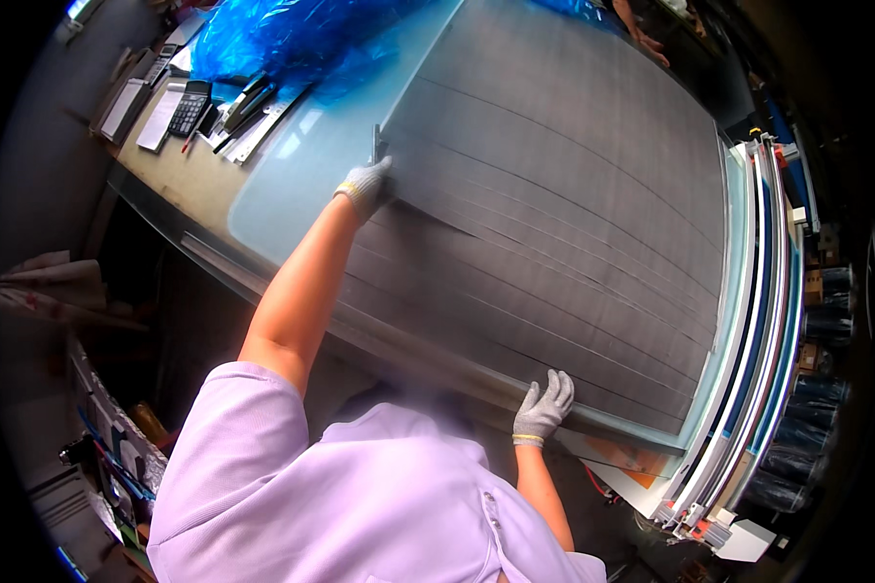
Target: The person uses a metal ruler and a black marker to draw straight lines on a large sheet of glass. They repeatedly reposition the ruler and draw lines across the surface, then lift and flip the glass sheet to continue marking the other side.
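Grey sheets (574, 194) under gloved hands

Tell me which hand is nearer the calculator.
Left. The left hand presses the grey sheet right of the calculator; the right hand rests at the sheet's near edge, farther off.

Light: bright, even daylight on the table (292, 175); pale glare at its left end.
Shadows: soft, faint.
Edges: black fisheye vignette; straight lines bow.
Focus: centre sharp; lilac shirt (360, 496) slightly blurred; dim surroundings.
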Tool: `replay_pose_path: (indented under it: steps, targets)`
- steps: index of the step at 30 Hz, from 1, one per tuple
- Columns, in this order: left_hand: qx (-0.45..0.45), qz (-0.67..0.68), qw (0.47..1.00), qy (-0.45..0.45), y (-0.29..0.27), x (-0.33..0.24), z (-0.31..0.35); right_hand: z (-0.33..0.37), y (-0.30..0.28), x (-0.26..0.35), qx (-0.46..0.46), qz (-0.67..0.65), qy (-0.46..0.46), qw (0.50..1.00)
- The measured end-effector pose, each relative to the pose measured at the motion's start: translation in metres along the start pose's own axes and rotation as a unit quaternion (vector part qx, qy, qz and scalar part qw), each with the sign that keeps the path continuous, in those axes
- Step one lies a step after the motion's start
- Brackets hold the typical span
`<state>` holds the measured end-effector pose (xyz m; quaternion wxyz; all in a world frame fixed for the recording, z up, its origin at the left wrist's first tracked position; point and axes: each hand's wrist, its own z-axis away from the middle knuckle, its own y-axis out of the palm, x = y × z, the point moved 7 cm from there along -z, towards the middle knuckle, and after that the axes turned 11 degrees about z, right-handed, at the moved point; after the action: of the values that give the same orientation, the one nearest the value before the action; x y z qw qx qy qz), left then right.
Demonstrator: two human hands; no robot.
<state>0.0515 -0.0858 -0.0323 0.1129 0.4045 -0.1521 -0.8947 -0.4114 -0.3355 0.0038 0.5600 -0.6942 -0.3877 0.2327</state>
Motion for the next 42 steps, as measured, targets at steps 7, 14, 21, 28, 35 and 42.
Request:
replay_pose_path:
  steps: [7,14,21,28,35,42]
  targets:
    - [-0.003,-0.199,0.976,0.089,-0.002,-0.021,0.001,-0.001,-0.001,0.001,0.005,-0.002,0.004,1.000]
    - [-0.024,-0.286,0.939,0.191,0.021,-0.053,0.013,-0.002,-0.003,0.006,-0.014,-0.009,-0.009,1.000]
    - [0.065,-0.203,0.962,0.172,0.022,-0.073,0.115,0.003,-0.001,0.000,-0.018,0.001,-0.003,1.000]
    - [-0.056,-0.314,0.936,0.145,-0.092,-0.027,0.065,0.003,-0.006,0.005,-0.043,-0.001,-0.016,0.999]
    - [-0.089,-0.535,0.817,0.196,-0.089,-0.033,0.053,0.005,-0.003,0.003,-0.049,0.011,-0.023,0.998]
    - [0.048,-0.294,0.954,0.022,-0.109,-0.024,0.055,0.005,-0.001,0.001,-0.050,0.003,-0.023,0.998]
